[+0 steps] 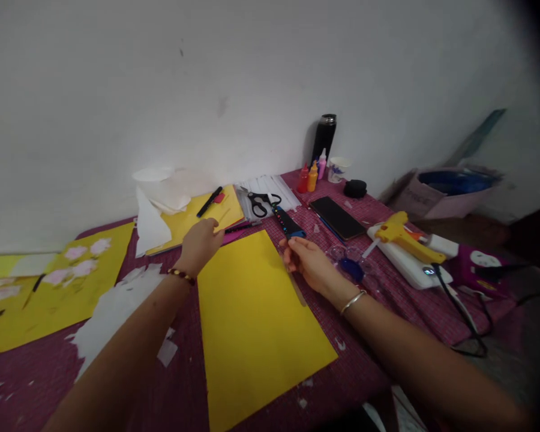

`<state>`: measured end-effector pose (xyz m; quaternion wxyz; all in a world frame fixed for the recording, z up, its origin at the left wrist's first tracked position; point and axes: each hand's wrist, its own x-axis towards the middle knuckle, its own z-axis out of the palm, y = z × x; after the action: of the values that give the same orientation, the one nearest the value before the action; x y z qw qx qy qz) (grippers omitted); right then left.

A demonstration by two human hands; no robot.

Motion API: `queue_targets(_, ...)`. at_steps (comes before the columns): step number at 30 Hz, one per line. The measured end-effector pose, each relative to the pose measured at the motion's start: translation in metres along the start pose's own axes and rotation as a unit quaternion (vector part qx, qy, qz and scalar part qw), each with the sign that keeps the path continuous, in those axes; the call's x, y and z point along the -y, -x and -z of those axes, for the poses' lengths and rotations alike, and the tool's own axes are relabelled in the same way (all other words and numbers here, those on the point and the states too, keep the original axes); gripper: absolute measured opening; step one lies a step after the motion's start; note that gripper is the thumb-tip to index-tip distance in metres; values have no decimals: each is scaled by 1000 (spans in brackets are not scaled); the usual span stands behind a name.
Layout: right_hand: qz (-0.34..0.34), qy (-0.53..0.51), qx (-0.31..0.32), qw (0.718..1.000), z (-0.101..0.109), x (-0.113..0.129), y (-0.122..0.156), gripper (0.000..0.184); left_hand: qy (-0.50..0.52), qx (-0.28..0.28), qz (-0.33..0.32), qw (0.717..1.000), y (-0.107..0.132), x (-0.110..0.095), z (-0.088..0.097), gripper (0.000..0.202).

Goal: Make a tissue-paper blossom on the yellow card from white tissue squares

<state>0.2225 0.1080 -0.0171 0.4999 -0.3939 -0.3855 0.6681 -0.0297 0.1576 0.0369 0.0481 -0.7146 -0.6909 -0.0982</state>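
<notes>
A plain yellow sheet (256,330) lies on the table between my forearms. My left hand (201,245) is at its far left corner, beside the stack of yellow paper (184,219). Its fingers are bent and partly hidden, so whatever they grip does not show. A dark pen with a magenta part (238,227) lies just right of that hand. Over the sheet's right edge, my right hand (308,261) has its fingertips pinched on the lower end of a black pencil with coloured dots (279,219). The pencil points away toward black-handled scissors (258,204).
Left are a painted yellow sheet (103,276), a paintbrush (35,289) and torn white paper (117,306). A black marker (209,201) lies on the stack. Right are a phone (337,217), a yellow glue gun (405,237), paint bottles (312,177) and a black flask (324,138).
</notes>
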Motion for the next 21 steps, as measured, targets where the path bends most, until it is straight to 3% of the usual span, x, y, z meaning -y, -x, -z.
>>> queue_targets(4, -37, 27, 24, 999, -3, 1, 3, 26, -41, -11, 32, 999, -29, -26, -25, 48)
queue_targets(10, -71, 46, 39, 996, -6, 2, 4, 18, -103, 32, 8, 994, -58, -51, -35, 39)
queue_targets(16, -104, 11, 51, 993, -7, 0, 4, 19, -116, 83, -32, 989, -70, -48, -28, 36)
queue_targets(21, -124, 29, 27, 991, -3, 4, 3, 23, -104, 49, -1, 993, -74, -20, -17, 29)
